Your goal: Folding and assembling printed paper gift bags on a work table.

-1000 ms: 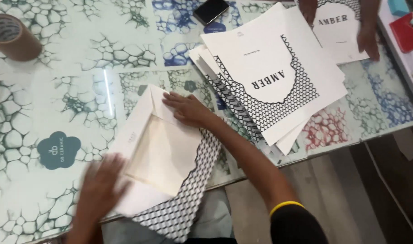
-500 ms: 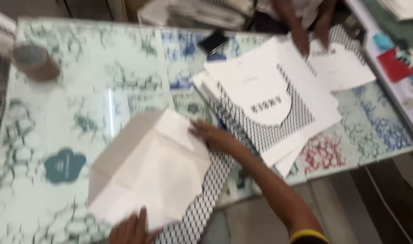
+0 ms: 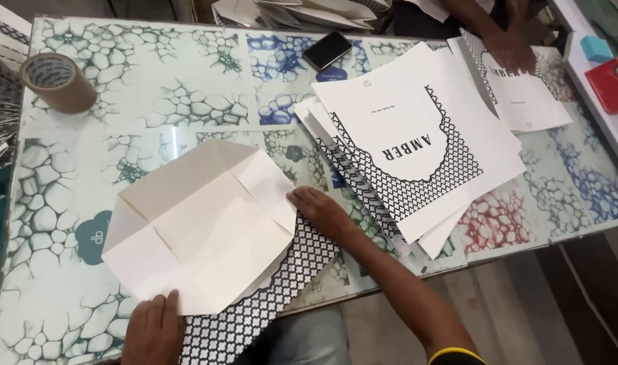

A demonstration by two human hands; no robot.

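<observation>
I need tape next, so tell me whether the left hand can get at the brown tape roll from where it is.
Probably yes. The left hand rests on the folded white paper sheet, and only bare patterned glass tabletop lies between it and the brown tape roll.

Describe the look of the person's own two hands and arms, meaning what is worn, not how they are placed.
Both hands are bare: no gloves, and no rings or watch can be made out. The left hand shows only to the wrist, so any sleeve is out of view. The right hand leads to a bare forearm, ending near the frame's bottom edge at a dark sleeve with a yellow cuff band.
</observation>
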